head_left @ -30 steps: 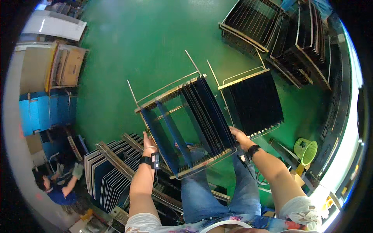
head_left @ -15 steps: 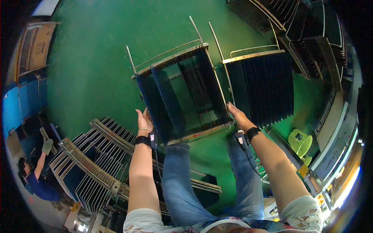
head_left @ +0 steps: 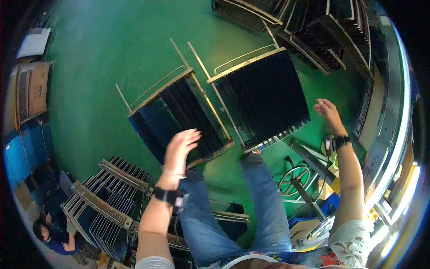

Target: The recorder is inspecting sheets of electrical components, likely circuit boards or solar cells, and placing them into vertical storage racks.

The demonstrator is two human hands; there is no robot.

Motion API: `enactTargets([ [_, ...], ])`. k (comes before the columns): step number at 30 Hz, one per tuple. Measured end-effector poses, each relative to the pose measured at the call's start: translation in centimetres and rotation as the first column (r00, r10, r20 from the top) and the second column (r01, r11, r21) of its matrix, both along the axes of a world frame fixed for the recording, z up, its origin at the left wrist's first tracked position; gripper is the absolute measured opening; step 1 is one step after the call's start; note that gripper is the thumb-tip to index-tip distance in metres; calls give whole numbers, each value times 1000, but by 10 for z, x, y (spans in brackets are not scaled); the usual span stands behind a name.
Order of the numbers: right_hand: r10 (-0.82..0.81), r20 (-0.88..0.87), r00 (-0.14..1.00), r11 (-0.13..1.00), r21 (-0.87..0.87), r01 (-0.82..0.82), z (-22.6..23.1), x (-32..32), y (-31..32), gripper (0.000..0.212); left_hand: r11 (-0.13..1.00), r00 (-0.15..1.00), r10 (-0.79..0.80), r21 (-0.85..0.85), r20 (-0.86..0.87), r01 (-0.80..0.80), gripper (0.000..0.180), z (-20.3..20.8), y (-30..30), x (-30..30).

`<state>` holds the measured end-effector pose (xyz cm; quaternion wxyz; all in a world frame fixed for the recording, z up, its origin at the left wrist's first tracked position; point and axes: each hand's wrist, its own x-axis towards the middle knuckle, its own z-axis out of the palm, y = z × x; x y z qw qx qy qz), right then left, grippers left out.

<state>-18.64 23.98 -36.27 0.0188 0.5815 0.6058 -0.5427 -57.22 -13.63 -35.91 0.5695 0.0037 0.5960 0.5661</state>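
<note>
Both hands are open and hold nothing: left hand (head_left: 180,147) overlaps the near rack (head_left: 179,119); right hand (head_left: 328,112) hangs beside the far rack (head_left: 262,96). Two metal-framed racks of dark upright panels stand side by side on the green floor (head_left: 103,67).

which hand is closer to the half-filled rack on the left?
Left. The left hand hangs open over the near edge of the half-filled rack; the right hand is open beyond the full rack, far side.
</note>
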Motion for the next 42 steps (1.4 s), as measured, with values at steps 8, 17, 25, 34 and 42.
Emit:
enactTargets([
  [8,1,200,980,985,-169,34,-89,17,68,57,847,931,340,-472,130,-243,91,-129,120,121],
  [17,52,-32,998,792,-607,-61,-163,15,52,62,783,937,339,-578,86,-230,69,-192,104,128],
  [25,-118,28,993,760,-641,108,-182,14,54,50,693,710,676,-499,199,-520,45,-184,121,140],
  [34,-231,55,971,768,-602,217,-82,37,18,40,766,706,639,-333,306,-549,39,-117,111,156],
  [42,-259,271,927,782,-504,366,12,122,-24,39,790,784,582,-376,214,-484,30,-76,79,190],
])
